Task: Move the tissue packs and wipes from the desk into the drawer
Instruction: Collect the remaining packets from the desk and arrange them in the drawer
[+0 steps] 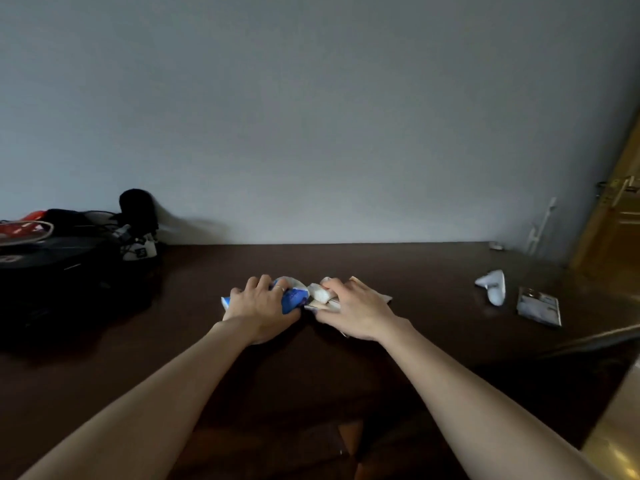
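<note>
Head view: left hand (260, 306) clamped on blue tissue pack (293, 299), right hand (349, 311) closed over pale packs (320, 293), mid-desk (415, 341), seemingly gathered for one carry.

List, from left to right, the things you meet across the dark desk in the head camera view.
Black bag with red trim → left hand on the blue and white tissue pack → right hand on the white packs → crumpled white packet → flat grey sachet.
</note>
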The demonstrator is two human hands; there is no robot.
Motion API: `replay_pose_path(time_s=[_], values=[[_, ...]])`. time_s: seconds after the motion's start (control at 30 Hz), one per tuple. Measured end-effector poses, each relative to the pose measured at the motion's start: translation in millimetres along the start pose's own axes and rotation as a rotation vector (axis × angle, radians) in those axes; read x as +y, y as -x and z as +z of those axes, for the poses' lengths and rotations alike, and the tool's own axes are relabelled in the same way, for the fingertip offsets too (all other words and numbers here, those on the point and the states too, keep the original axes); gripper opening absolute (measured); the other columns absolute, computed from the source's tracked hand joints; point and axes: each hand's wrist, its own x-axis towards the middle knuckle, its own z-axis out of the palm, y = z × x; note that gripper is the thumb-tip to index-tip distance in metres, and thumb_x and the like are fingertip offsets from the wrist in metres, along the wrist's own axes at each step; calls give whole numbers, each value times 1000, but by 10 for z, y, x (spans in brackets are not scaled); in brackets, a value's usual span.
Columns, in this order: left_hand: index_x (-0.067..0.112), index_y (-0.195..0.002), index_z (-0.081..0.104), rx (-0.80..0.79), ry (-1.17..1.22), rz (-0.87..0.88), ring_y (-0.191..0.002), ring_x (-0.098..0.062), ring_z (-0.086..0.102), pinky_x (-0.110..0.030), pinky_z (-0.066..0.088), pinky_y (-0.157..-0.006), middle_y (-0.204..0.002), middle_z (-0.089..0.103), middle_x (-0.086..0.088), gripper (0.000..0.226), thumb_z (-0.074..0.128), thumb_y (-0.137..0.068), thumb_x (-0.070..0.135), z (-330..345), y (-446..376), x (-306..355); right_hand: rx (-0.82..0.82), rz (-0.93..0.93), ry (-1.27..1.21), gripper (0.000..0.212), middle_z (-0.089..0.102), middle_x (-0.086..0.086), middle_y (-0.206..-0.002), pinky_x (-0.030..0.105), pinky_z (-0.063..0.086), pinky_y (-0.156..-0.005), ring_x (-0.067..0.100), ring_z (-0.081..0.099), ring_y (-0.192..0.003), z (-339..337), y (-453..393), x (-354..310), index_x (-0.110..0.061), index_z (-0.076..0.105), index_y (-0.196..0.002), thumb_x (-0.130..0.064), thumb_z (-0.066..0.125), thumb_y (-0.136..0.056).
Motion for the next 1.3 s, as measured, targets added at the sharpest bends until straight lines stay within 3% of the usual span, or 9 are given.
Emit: replay_pose_path(time_s=[0.27,0.43,0.53,0.63,0.77,0.87,0.97,1.07,1.3], values=[[35,-134,48,202,61,12,-110,-25,58,-40,45,-79,-113,60,1,67,47,-76,70,-339,1503,-30,-57,-200,-43,113,40,-2,-145,45,44,-100,23,41,-131,46,1449,-570,-41,18,-150,-91,64,-59],[28,-125,57,423,80,-22,-94,-23,65,-34,47,-66,-100,68,3,49,60,-82,51,-497,2551,72,312,-442,36,63,65,-1,-128,28,42,-64,25,68,-103,158,2038,-818,-29,44,-140,-23,73,-85],[34,-106,55,504,446,-252,-62,-7,60,-28,42,-52,-75,66,11,28,49,-81,47,-402,3150,82,565,-508,-32,53,73,-1,-117,29,50,-55,25,73,-87,304,2374,-1001,-21,59,-132,-8,72,-83],[25,-96,64,439,1072,-620,-74,-13,71,-32,54,-64,-88,75,-4,10,55,-91,27,-83,3562,49,710,-619,-253,42,69,2,-128,33,61,-63,22,73,-102,573,2678,-1163,-14,62,-133,-9,67,-91],[7,-124,69,34,1911,-929,-89,-29,76,-38,62,-72,-111,76,-17,45,62,-96,41,447,4089,-90,506,-750,-393,44,66,5,-132,34,62,-74,23,68,-114,1370,3136,-1432,-22,54,-133,-17,64,-91],[17,-125,73,-189,1934,-948,-113,-34,70,-50,53,-101,-123,72,-16,73,64,-81,74,868,4403,-305,218,-794,-402,46,65,1,-138,31,61,-83,16,64,-122,2021,3340,-1502,-20,62,-130,-26,71,-85],[14,-121,73,-301,1785,-1103,-98,-33,75,-46,59,-89,-114,76,-15,55,74,-82,53,1277,4583,-437,-23,-764,-479,51,64,-8,-138,27,59,-87,8,62,-119,2498,3385,-1508,-25,59,-129,-46,72,-84],[10,-118,71,-311,1684,-1323,-75,-30,77,-35,60,-57,-95,79,-16,37,73,-87,30,1585,4702,-443,-180,-686,-567,49,64,-14,-133,22,58,-83,2,63,-110,2901,3495,-1506,-30,55,-129,-55,68,-89],[8,-109,68,121,1550,-1474,-63,-24,71,-33,59,-59,-79,77,-9,27,77,-84,15,1945,4954,-814,-237,119,-809,41,60,-25,-83,13,43,-55,-3,58,-71,3663,3465,-1098,-37,62,-118,-69,53,-93]])
